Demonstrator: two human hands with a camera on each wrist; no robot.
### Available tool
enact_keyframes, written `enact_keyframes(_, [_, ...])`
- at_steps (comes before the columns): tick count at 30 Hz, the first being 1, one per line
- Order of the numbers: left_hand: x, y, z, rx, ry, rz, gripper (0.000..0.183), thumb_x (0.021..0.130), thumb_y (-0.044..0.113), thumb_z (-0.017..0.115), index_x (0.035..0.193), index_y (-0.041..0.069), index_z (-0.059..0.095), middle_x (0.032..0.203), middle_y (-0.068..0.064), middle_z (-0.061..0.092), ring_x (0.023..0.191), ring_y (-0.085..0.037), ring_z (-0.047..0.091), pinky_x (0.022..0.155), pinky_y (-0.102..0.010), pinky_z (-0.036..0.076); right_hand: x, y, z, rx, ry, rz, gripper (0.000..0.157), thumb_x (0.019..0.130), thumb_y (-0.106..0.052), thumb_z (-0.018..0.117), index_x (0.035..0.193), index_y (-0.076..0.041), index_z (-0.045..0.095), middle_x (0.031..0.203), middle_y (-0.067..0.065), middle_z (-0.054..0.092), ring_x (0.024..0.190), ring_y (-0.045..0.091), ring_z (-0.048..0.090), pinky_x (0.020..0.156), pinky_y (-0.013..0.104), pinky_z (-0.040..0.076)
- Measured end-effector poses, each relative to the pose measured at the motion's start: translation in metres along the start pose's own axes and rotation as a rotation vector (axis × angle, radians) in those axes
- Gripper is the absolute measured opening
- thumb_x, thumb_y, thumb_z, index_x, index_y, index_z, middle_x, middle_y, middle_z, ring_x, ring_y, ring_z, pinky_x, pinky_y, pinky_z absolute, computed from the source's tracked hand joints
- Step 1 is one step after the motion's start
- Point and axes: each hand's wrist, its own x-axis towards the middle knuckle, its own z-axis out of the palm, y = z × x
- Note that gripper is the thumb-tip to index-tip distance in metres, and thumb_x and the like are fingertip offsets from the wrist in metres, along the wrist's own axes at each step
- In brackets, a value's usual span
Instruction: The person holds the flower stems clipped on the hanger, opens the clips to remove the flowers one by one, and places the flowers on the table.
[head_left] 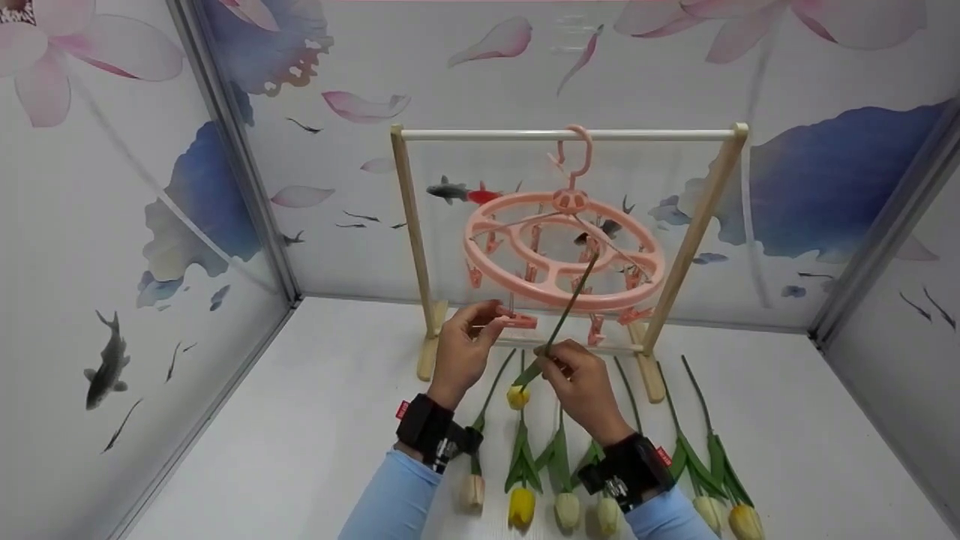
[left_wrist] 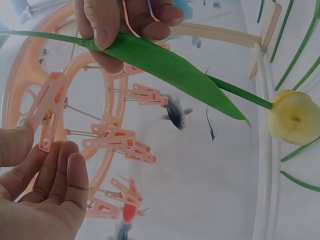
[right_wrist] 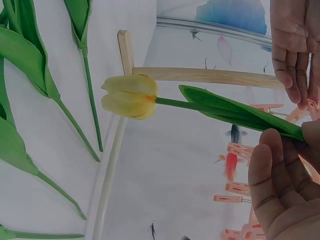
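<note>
In the head view my left hand [head_left: 459,356] pinches a pink clothespin [head_left: 519,322] hanging below the front left of a round pink clip hanger [head_left: 600,301]. The left wrist view shows thumb and fingers on the clothespin [left_wrist: 47,110]. My right hand [head_left: 589,386] holds an artificial tulip by its stem, where the green leaf [left_wrist: 165,70] begins. Its pale yellow bloom [right_wrist: 130,96] points down toward me, while the bare stem [head_left: 576,300] slants up across the hanger's front rim. Other clothespins [left_wrist: 117,140] dangle around the ring.
The hanger hooks over the white bar [head_left: 487,136] of a stand with wooden legs [head_left: 694,240]. Several tulips lie in a row on the white table [head_left: 300,420], among them a yellow one [head_left: 522,508] and a cream one [head_left: 568,511]. Printed wall panels [head_left: 360,247] enclose the table.
</note>
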Motion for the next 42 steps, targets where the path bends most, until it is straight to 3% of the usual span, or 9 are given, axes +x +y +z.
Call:
enact_keyframes(12, [0.007,0.0,-0.004,0.015,0.003,0.012,0.034,0.105,0.014,0.062,0.135,-0.001,0.064,0.123,-0.016,0.068,0.11,-0.032,0.065,0.09,-0.038,0.053,-0.01,0.001,-0.005,0.018,0.022,0.01,0.016,0.098,0.002,0.067,0.102,-0.01,0.077,0.093,0.002,0.07,0.072,0.012,0.063,0.064,0.021,0.051])
enact_keyframes(18, [0.013,0.0,-0.005,-0.013,0.01,-0.019,0.034,0.106,0.013,0.059,0.137,0.0,0.062,0.126,-0.015,0.067,0.112,-0.03,0.064,0.089,-0.033,0.052,-0.017,0.003,-0.012,0.052,0.038,0.008,0.019,0.1,0.001,0.065,0.106,-0.012,0.077,0.095,0.002,0.071,0.074,0.015,0.064,0.067,0.022,0.051])
enact_keyframes(24, [0.017,0.002,-0.005,-0.074,0.025,-0.046,0.035,0.106,0.009,0.059,0.139,-0.003,0.059,0.123,-0.017,0.069,0.109,-0.033,0.065,0.085,-0.027,0.052,-0.024,0.006,-0.02,0.014,0.057,0.003,0.019,0.1,0.002,0.064,0.108,-0.01,0.076,0.098,0.005,0.071,0.076,0.013,0.065,0.068,0.02,0.052])
enact_keyframes(29, [0.019,0.002,-0.005,-0.109,0.026,-0.075,0.036,0.107,0.006,0.055,0.142,-0.004,0.056,0.123,-0.017,0.068,0.109,-0.029,0.065,0.085,-0.025,0.052,-0.029,0.01,-0.026,0.056,0.068,0.051,0.018,0.1,0.003,0.063,0.11,-0.005,0.076,0.095,0.008,0.071,0.075,0.008,0.065,0.068,0.019,0.054])
enact_keyframes(35, [0.022,0.001,-0.005,-0.116,0.035,-0.102,0.037,0.108,0.007,0.053,0.143,-0.005,0.055,0.123,-0.02,0.068,0.109,-0.03,0.066,0.09,-0.031,0.055,-0.034,0.012,-0.032,0.076,0.084,0.122,0.016,0.102,0.001,0.063,0.11,-0.004,0.075,0.096,0.011,0.071,0.075,0.006,0.065,0.068,0.02,0.054])
enact_keyframes(42, [0.02,-0.001,-0.008,-0.072,0.006,-0.105,0.038,0.11,0.01,0.051,0.143,-0.007,0.054,0.125,-0.021,0.067,0.118,-0.032,0.064,0.097,-0.042,0.053,-0.037,0.014,-0.037,0.124,0.131,0.235,0.013,0.101,-0.001,0.064,0.11,-0.001,0.074,0.089,0.012,0.071,0.074,0.018,0.069,0.068,0.021,0.057])
